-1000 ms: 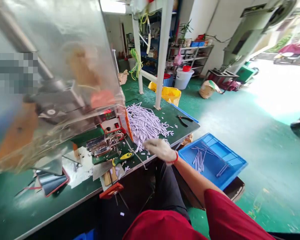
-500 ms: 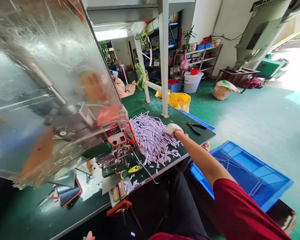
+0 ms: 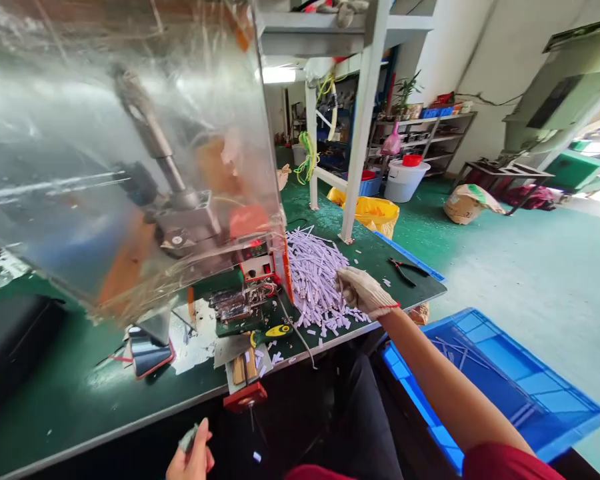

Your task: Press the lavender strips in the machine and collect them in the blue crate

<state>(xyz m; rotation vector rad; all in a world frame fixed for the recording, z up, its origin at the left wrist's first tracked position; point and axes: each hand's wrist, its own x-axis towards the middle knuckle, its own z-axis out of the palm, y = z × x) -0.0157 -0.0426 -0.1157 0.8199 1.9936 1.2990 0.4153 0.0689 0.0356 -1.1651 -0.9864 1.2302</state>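
Observation:
A heap of pale lilac strips (image 3: pixel 316 273) lies on the green bench (image 3: pixel 105 407), beside the orange-edged machine. My right hand (image 3: pixel 364 291), in a whitish glove with a red cuff edge, is at the heap's right side, fingers curled together; what they hold, if anything, cannot be made out. Low in the view, off the bench's front edge, my bare left hand (image 3: pixel 194 453) has its thumb and fingers pinched, with something grey-green at a fingertip that is too unclear to name.
A clear plastic guard (image 3: pixel 215 167) covers the machine at left. Black pliers (image 3: pixel 405 270) lie right of the heap, near a metal post (image 3: pixel 364 120). A yellow-green handled tool (image 3: pixel 275 332) lies in front. A blue crate (image 3: pixel 510 380) holds thin strips at right.
The view has shifted, so the bench appears further right. My right hand has turned, showing its curled fingers. My left hand has risen further into view.

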